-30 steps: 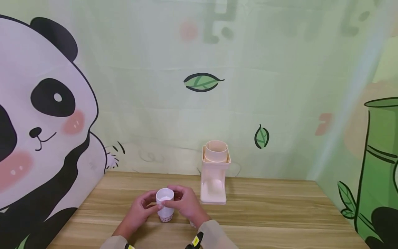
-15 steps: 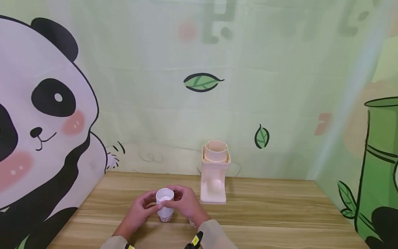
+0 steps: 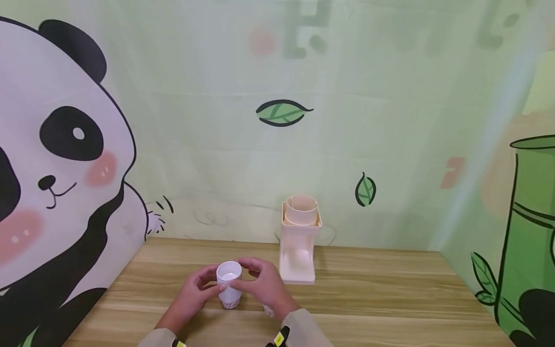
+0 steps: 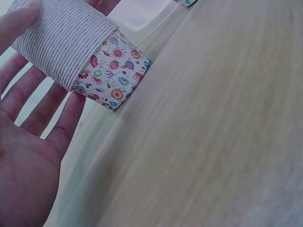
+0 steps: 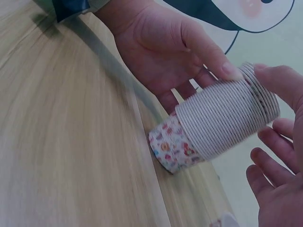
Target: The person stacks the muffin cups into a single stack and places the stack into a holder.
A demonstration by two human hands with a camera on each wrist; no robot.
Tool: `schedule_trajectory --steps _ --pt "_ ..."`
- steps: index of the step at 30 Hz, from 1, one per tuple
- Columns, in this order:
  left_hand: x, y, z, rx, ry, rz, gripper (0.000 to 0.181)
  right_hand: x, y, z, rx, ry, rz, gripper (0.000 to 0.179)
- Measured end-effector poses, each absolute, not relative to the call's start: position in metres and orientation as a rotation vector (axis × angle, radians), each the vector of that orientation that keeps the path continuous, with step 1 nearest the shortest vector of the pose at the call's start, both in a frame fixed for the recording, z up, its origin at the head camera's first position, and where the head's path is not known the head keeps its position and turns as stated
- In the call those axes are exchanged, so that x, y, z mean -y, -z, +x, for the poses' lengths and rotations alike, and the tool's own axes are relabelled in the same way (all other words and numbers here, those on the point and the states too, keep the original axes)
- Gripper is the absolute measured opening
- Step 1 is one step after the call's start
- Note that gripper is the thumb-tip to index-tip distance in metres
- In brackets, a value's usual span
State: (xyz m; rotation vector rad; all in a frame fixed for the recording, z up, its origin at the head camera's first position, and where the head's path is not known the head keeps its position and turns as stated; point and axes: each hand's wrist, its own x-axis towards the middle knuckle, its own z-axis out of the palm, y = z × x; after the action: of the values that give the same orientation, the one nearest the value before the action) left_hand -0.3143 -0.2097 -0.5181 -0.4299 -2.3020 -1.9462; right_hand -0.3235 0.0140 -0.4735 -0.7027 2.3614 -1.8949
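A stack of nested paper cups [image 3: 230, 297] with a floral print stands on the wooden table, mouth upward. In the left wrist view its many rims form a ribbed band above the patterned lowest cup [image 4: 113, 71]. My left hand [image 3: 191, 295] holds the stack from the left, thumb in front and fingers behind. On the other side, my right hand [image 3: 268, 286] has its thumb at the upper rims, while its fingers stand spread apart from the cups in the right wrist view. Another floral-printed item [image 3: 269, 311] is mostly hidden behind my right wrist.
A pale pink stand [image 3: 297, 262] with a round tube [image 3: 301, 210] in its square top stands at the back of the table [image 3: 381, 289], right of the cups. Behind it hangs a green cloth backdrop [image 3: 208, 144] printed with a panda, leaves and bamboo.
My right hand has shifted slightly right and its fingers have loosened from the stack. The left hand and the cups stay almost in place; the head view has tilted a little.
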Motion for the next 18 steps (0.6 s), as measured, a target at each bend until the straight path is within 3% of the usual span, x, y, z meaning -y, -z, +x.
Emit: schedule_trajectory --steps 18 --pt "0.208 0.519 -0.313 2.255 1.963 -0.46 0.05 -0.078 0.49 -0.314 -2.461 1.893 -0.619 0.055"
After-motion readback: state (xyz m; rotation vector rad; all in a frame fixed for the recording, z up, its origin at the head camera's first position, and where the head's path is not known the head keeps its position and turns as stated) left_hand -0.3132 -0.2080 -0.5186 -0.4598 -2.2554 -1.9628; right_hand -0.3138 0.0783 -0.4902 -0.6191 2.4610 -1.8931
